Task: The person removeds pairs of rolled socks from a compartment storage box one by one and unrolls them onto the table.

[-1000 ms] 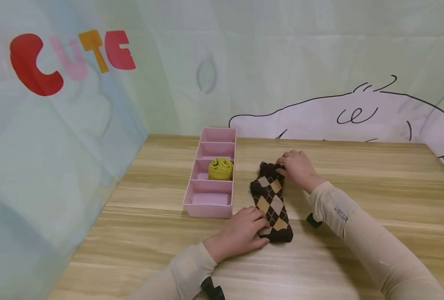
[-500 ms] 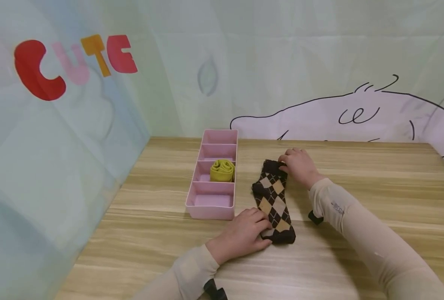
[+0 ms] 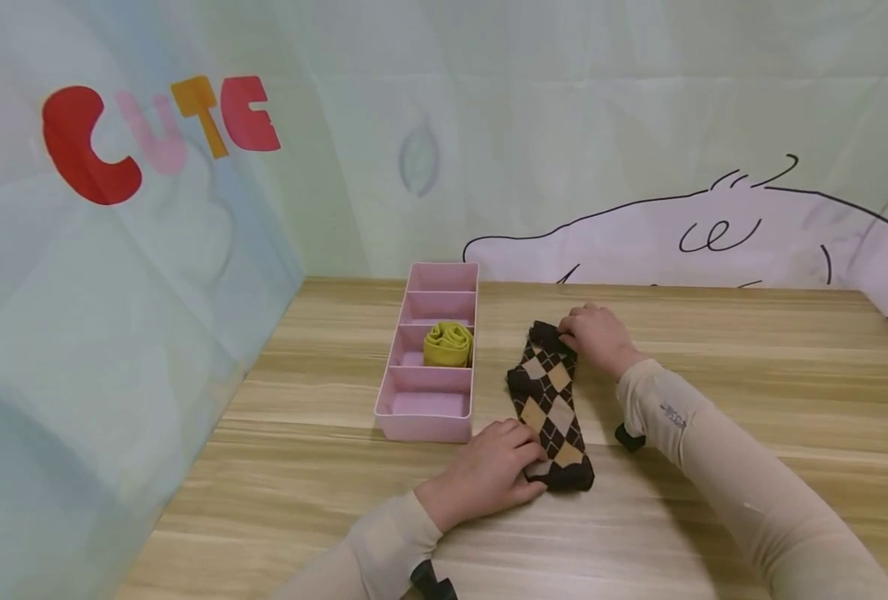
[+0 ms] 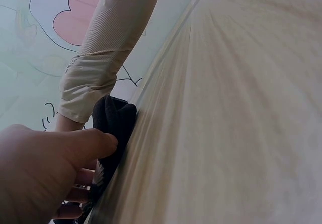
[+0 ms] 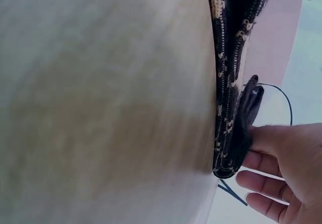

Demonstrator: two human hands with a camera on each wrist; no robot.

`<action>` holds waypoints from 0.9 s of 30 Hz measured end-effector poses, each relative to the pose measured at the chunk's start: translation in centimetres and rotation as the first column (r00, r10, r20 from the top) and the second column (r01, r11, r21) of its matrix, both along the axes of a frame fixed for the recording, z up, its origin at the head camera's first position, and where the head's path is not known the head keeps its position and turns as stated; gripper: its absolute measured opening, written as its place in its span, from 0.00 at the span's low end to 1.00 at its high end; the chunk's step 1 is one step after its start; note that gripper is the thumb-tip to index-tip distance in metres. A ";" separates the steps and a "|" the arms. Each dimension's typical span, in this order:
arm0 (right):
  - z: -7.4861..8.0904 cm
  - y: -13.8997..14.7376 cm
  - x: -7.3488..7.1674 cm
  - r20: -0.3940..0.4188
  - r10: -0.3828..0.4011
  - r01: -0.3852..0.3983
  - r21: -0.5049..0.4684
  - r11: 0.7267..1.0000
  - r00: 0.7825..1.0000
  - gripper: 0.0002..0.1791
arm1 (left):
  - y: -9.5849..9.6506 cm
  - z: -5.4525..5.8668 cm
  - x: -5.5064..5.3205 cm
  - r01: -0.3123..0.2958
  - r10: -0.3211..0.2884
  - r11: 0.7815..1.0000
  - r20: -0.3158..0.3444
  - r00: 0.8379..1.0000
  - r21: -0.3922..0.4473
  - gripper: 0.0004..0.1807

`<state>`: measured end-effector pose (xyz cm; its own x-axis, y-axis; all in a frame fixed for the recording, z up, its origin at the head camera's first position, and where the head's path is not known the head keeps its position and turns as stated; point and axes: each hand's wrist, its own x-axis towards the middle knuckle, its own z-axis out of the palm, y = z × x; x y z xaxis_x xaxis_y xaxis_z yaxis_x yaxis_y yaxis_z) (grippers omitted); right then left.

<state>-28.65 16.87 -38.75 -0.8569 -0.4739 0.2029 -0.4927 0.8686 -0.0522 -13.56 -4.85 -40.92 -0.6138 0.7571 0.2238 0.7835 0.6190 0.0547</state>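
A black argyle sock (image 3: 551, 408) with tan and grey diamonds lies lengthwise on the wooden table; its edge shows stacked layers in the right wrist view. My left hand (image 3: 485, 469) rests at its near end, fingertips over the left edge and thumb against the dark end. That dark end of the sock (image 4: 114, 118) stands up a little beside the thumb in the left wrist view. At the far end, my right hand (image 3: 600, 340) pinches the black cuff between thumb and forefinger. A loose flap of the cuff (image 5: 246, 113) rises at the thumb in the right wrist view.
Left of the sock stands a pink divided box (image 3: 425, 427) with several compartments in a row. A rolled yellow-green cloth (image 3: 447, 345) sits in the second compartment from the near end. Printed fabric (image 3: 601, 125) hangs behind the table (image 3: 751, 367) and along its left side.
The cuff was bunched, lay flatter half a second ago, and now has its far edge slightly folded again in the right hand. The left hand keeps its place on the sock.
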 end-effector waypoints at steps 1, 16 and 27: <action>-0.1 0.0 -0.1 0.011 -0.001 0.001 0.002 1.000 1.000 0.11 | 0.0 0.0 0.0 0.000 0.000 1.000 -0.003 1.000 -0.003 0.17; 0.2 0.1 -0.2 0.068 0.014 -0.021 0.099 0.995 0.998 0.20 | -0.3 0.1 0.2 -0.011 0.011 1.000 0.025 1.000 -0.009 0.17; 1.0 0.7 -0.9 -0.049 0.064 -0.061 0.062 0.996 0.997 0.09 | 0.0 -0.1 0.1 -0.007 0.007 1.000 0.022 1.000 -0.010 0.17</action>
